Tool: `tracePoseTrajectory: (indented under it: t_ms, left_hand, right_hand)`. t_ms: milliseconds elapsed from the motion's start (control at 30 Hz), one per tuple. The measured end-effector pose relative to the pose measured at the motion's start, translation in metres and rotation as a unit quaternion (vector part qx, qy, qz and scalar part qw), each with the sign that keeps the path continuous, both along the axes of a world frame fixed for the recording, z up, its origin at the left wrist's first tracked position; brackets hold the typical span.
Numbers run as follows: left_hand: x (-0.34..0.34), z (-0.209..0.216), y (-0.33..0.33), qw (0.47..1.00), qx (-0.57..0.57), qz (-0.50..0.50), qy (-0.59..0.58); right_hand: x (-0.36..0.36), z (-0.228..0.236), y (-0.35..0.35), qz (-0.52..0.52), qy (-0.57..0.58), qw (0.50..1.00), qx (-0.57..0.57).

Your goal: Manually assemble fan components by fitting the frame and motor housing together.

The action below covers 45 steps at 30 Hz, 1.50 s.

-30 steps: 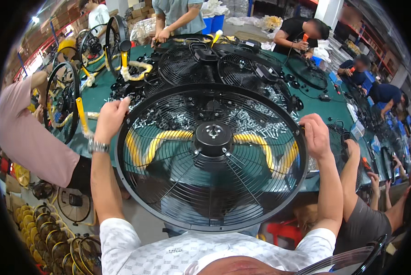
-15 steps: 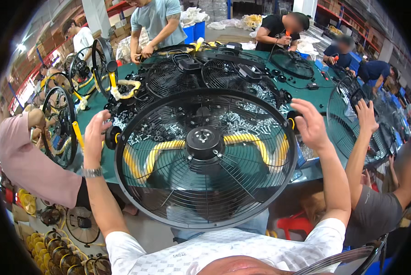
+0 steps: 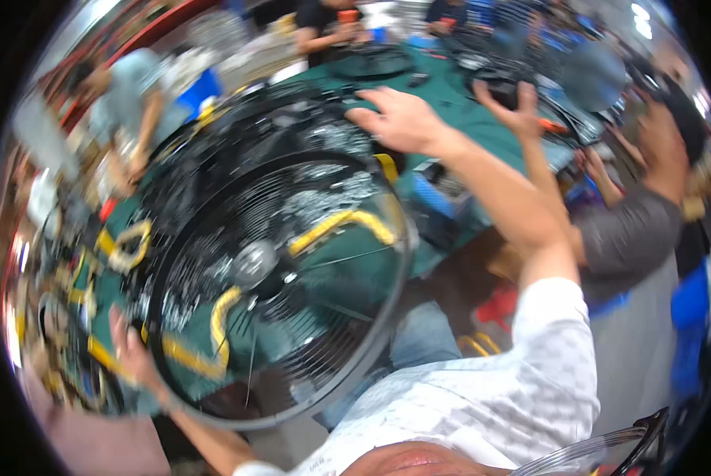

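A large round black fan (image 3: 270, 278) with a wire grille stands in front of me, at the table's near edge. Its curved stand, wrapped in yellow-and-white material (image 3: 343, 224), shows through the grille. Beside the fan's left rim is my left hand (image 3: 136, 357), fingers stretched out and blurred; whether it touches the rim I cannot tell. My right hand (image 3: 403, 119) reaches over the fan's far right edge, its fingers spread with nothing in them. Below and beyond that hand lie loose silvery screws (image 3: 335, 136) and black parts, smeared by motion.
The green table (image 3: 446, 99) holds more black fan parts at its far left. At the right, a co-worker's raised hand (image 3: 518, 115) is close to my right forearm. A blue bin (image 3: 433, 194) is near the table's right edge. Other people work around the table.
The whole view has tilted and swung right. My right hand has left the knob at the fan's right side and extends forward over the parts. The left stays near the left rim.
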<state>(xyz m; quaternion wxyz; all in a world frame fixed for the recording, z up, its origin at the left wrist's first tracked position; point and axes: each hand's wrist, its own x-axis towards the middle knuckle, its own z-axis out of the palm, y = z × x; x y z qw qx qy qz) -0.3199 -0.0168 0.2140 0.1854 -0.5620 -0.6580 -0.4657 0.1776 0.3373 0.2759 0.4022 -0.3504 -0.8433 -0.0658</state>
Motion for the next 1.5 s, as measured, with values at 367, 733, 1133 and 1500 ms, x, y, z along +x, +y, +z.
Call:
tracePoseTrajectory:
  t_ms: [367, 733, 1133, 1500]
  left_hand:
    - [-0.011, -0.008, 0.017, 0.971, -0.018, 0.092, 0.219]
    - [-0.029, 0.045, 0.019, 0.964, -0.185, -0.039, -0.186]
    - [-0.041, 0.041, 0.022, 0.976, -0.174, -0.018, -0.133]
    - [-0.034, 0.032, 0.03, 0.966, -0.214, -0.024, -0.144]
  right_hand:
    - [0.006, 0.003, 0.016, 0.149, -0.165, 0.855, -0.469]
    - [0.03, -0.016, -0.023, 0.281, 0.059, 0.951, 0.115]
    - [-0.004, -0.001, 0.025, 0.125, -0.027, 0.858, -0.498]
    - [0.017, -0.037, -0.024, 0.164, 0.005, 0.985, 0.06]
